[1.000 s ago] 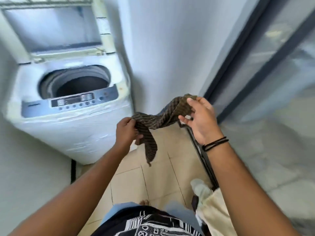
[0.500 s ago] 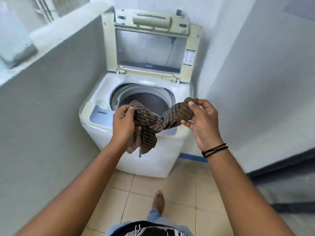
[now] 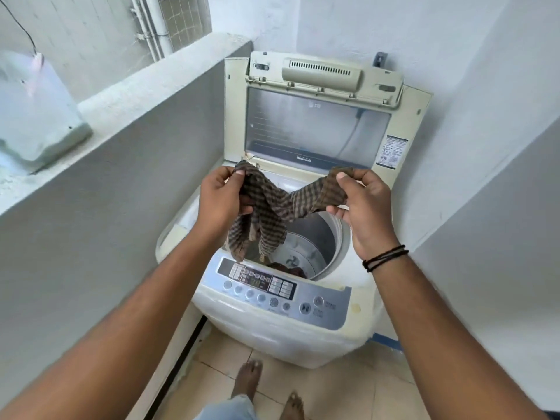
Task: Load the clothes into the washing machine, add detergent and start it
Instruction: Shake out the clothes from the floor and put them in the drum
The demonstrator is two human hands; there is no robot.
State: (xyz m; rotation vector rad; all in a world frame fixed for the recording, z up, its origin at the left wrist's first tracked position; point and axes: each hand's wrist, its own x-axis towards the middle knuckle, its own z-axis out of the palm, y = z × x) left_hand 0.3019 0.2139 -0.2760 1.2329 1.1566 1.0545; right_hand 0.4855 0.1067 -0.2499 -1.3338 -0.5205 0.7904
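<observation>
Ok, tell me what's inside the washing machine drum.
Inside the drum, the pale pulsator base shows, with a dark reddish garment near the front. The checked cloth, held by the left hand and right hand, hides the drum's left part.

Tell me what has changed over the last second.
The person has stepped up to the washing machine, so the checked cloth, earlier held over the floor tiles, now hangs above the open drum. Unchanged: left hand and right hand both still grip the cloth, and the lid stays up.
</observation>
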